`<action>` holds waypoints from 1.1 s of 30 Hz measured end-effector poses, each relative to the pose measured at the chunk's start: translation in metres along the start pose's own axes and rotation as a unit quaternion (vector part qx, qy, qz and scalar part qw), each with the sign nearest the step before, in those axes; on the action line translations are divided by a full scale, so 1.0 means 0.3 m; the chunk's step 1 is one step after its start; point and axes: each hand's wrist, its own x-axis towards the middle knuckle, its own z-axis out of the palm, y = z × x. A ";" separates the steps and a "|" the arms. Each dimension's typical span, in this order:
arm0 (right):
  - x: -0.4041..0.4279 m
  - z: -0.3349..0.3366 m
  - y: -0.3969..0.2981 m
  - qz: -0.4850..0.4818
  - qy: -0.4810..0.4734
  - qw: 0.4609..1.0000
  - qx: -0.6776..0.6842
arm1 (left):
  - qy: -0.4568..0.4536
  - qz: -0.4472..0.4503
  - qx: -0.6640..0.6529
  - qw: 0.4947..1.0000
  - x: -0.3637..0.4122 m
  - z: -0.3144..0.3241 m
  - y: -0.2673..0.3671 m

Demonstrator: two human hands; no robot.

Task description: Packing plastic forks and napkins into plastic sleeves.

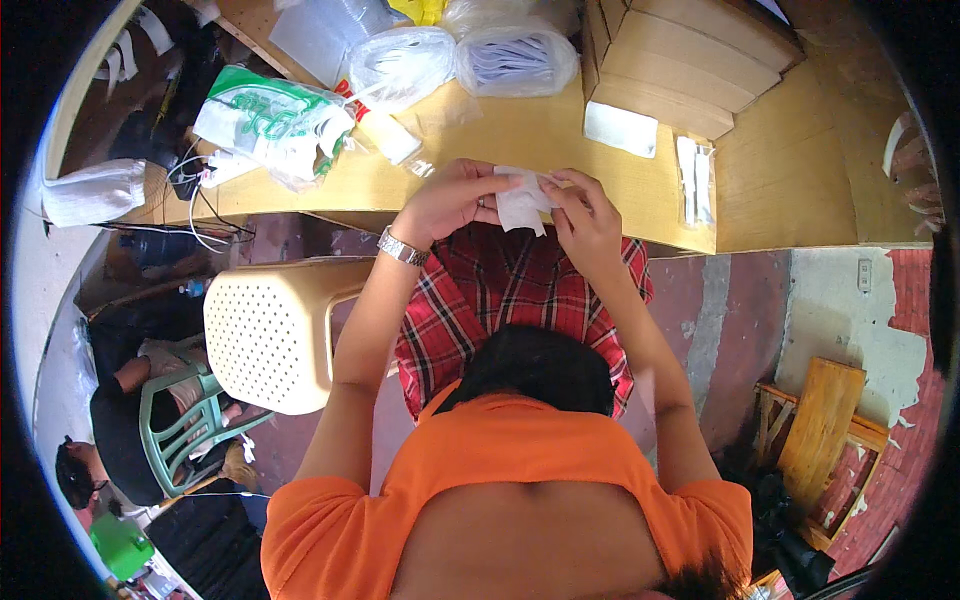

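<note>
My left hand (457, 196), with a metal watch at the wrist, grips a small piece of thin white material (519, 201) between thumb and fingers. My right hand (585, 206) pinches the same piece at its right side, near its upper edge. Both hands are just past the front edge of the wooden table, above a red plaid cloth (517, 277) over the lap. On the table to the right lie a folded white piece (620, 129) and a clear packet with slim white items (696, 180). Whether the white material is paper or cloth, I cannot tell.
Plastic bags of white strips (517, 61), a green and white plastic bag (270, 120) and a cardboard box (675, 60) stand on the wooden table (525, 127). A cream plastic stool (266, 337) is at the left. Beyond it, a person (120, 427) sits on a green chair.
</note>
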 end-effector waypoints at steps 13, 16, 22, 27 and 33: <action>0.065 -0.125 0.059 0.177 -0.332 0.868 0.324 | -0.014 0.005 0.318 0.948 -0.037 -0.025 0.060; 0.087 -0.117 0.047 0.226 -0.323 0.805 0.442 | -0.057 0.010 0.322 0.945 -0.043 0.001 0.075; 0.111 -0.102 -0.011 0.332 -0.385 0.696 0.507 | -0.095 -0.009 0.323 0.942 -0.027 -0.001 0.082; 0.108 -0.113 -0.010 0.382 -0.427 0.625 0.530 | -0.125 -0.059 0.222 0.965 0.000 -0.057 0.028; 0.103 -0.158 0.005 0.384 -0.447 0.617 0.521 | -0.117 -0.069 0.154 0.979 0.003 -0.151 -0.042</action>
